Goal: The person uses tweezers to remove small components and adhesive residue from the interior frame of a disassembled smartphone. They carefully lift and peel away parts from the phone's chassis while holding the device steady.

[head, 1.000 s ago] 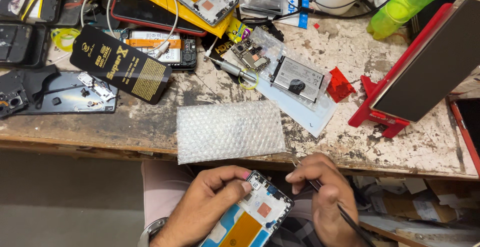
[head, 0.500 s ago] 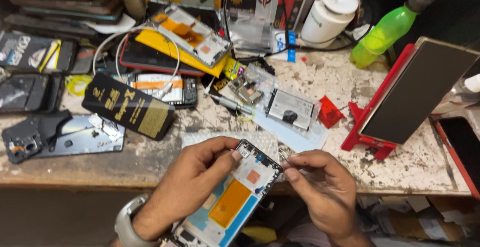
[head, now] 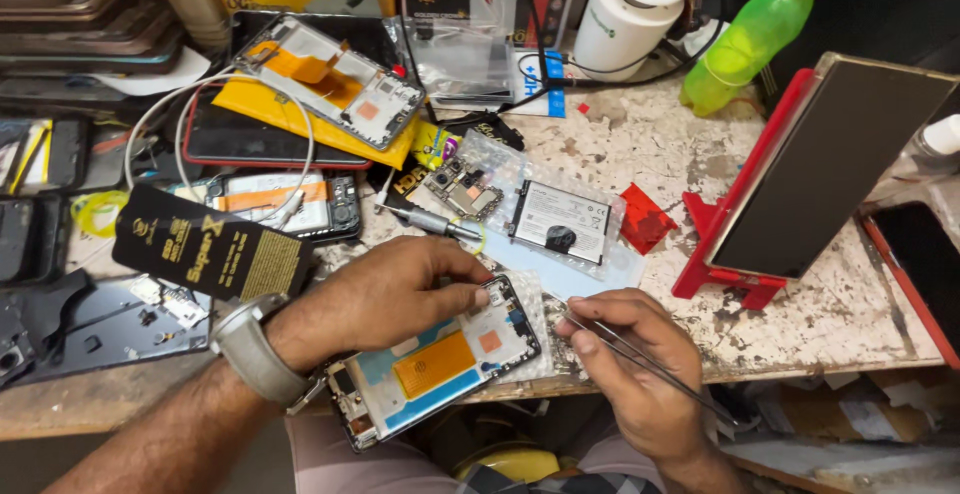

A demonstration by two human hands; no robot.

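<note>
The left hand (head: 385, 299) is gripping the opened phone (head: 435, 364) by its upper end, thumb and fingers pinching the frame, while the right hand (head: 630, 369) is pinching one pair of tweezers (head: 650, 359) in a narrow grip just beside the phone's top corner. The phone is lying over the bench's (head: 800, 324) front edge, its long axis running diagonally, top end pointing up and right toward the bench. Further back one battery (head: 560, 222) is lying in a clear bag beside a small circuit board (head: 462, 191). One red stand (head: 725, 254) is propping a tablet (head: 825, 169) at the right edge; one green bottle (head: 755, 39) is standing at the back.
</note>
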